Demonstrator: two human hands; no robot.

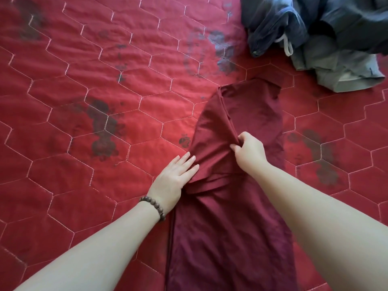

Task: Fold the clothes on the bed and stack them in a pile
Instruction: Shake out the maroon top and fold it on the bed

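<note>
Early stage: maroon garment (235, 206) lies part-folded lengthwise on the quilted bedspread (84, 122), left hand (174, 179) flat on it, right hand (248, 151) pinching a fold; crumpled blue-grey clothes (315, 38) remain unfolded, no pile visible.

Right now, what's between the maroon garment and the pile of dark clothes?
In the head view, only bare red quilt lies between the maroon garment and the dark clothes.
</note>
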